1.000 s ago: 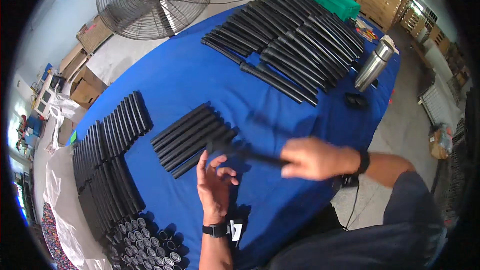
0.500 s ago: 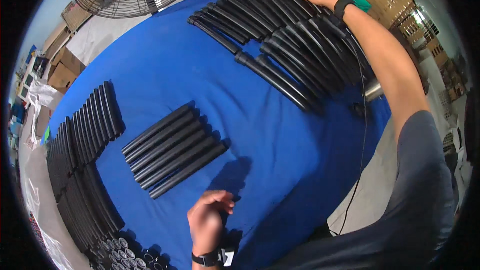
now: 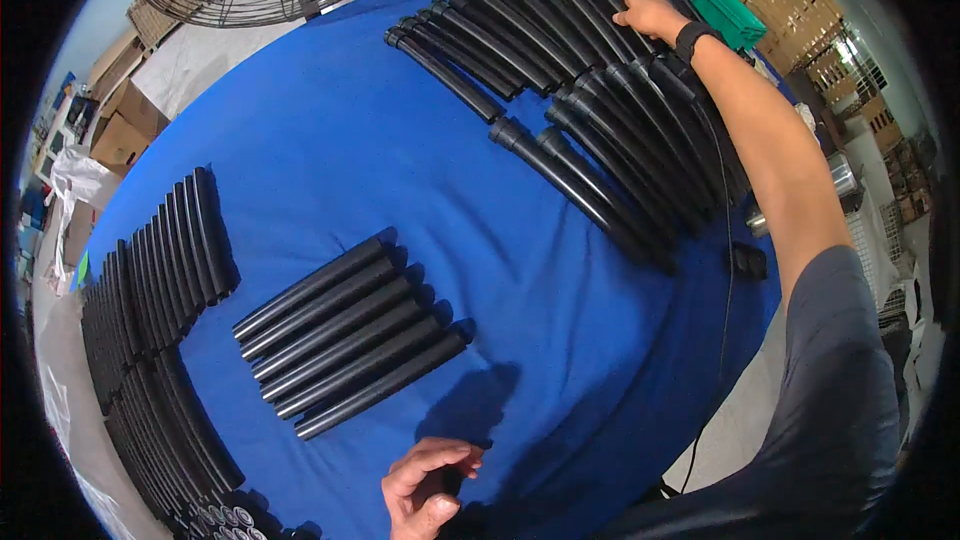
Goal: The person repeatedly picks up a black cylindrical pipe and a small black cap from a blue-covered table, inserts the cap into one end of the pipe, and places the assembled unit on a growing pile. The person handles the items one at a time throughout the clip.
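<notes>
Since the frame half a second before, the view had dipped slightly and the right arm had stayed stretched out to the far rows, while the left hand had barely shifted.

Going from the left: stacks of short black tubes [image 3: 150, 270] lay along the left edge of the blue table [image 3: 330, 130], their lower end cut off by the picture's rim. Beside them, six loose black tubes [image 3: 350, 335] lay side by side, apart from both hands. The left hand [image 3: 428, 485] hovered near the table's near edge, fingers curled loosely and grasping nothing.

Further right, long black pipes with flared ends [image 3: 590, 90] lay in two slanting rows. The right hand [image 3: 650, 15] rested on the far row; its fingers were hidden behind the knuckles, so whether it was clenched on a pipe could not be told.

These pipes looked stiff, smooth and fairly light, likely to roll; a hold near the middle would probably balance one best. A small dark object [image 3: 748, 260] below the forearm was too blurred to identify.
</notes>
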`<act>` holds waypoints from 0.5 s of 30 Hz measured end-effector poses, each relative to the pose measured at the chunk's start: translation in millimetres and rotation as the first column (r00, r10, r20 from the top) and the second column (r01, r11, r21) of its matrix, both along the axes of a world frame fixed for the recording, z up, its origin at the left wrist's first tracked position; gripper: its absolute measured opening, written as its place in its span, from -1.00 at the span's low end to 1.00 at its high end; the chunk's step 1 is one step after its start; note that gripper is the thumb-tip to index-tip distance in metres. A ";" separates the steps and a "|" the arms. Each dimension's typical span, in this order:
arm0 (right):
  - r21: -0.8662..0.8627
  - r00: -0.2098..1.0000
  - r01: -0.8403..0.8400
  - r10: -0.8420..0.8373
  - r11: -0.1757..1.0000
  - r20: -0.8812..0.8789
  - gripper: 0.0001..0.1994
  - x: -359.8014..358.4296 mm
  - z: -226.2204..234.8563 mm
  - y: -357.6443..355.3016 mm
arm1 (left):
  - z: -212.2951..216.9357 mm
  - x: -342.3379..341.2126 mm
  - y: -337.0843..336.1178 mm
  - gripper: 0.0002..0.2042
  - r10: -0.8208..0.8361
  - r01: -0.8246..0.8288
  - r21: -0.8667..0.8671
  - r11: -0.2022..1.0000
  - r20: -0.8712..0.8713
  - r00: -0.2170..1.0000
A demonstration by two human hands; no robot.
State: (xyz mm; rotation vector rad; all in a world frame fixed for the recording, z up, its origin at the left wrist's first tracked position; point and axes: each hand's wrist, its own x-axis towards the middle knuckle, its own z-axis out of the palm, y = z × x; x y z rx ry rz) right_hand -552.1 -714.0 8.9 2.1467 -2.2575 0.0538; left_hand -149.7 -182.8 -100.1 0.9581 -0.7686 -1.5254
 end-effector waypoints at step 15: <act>-0.489 0.930 -0.335 0.367 0.806 -0.031 -0.60 -31.0 1.5 41.1 | -8.8 2.2 -8.9 -0.71 -0.146 0.151 -0.066 0.986 0.080 0.986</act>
